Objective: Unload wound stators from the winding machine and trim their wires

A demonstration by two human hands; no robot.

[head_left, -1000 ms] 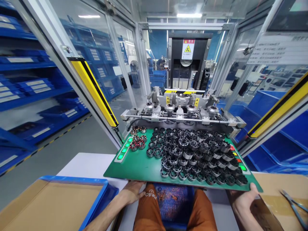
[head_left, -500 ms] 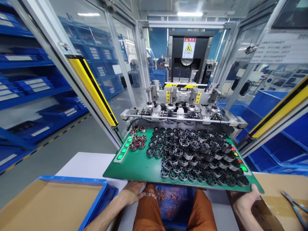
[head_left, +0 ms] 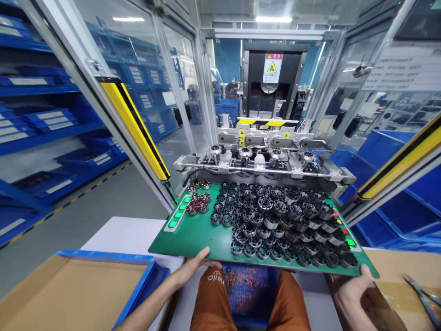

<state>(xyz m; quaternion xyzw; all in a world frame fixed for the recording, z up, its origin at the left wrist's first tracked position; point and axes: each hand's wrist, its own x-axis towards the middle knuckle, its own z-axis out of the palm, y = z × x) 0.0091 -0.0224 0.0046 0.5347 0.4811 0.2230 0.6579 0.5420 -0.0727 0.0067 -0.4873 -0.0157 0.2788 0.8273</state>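
A green board (head_left: pixel 186 239) lies before the machine, bearing several dark metal rings (head_left: pixel 272 220) piled from its middle to the right. Several copper-wound rings (head_left: pixel 198 202) sit at its back left, beside a strip of lit green buttons (head_left: pixel 178 214). My left hand (head_left: pixel 193 269) is at the board's front edge, thumb on top and the fingers stretched out below, holding nothing. At the front right corner my right hand (head_left: pixel 356 287) touches the edge with its thumb up; its fingers are hidden under the board.
Behind the board stands a machine with four ring holders (head_left: pixel 245 154). Yellow light-curtain bars (head_left: pixel 138 128) flank both sides. A blue tray (head_left: pixel 103 255) lies front left, scissors (head_left: pixel 422 292) on cardboard at right, and a blue bin (head_left: pixel 250 294) between my knees.
My left hand has risen, and its thumb now shows on the board's front edge. The machine's upper plate with yellow labels has tilted or shifted.
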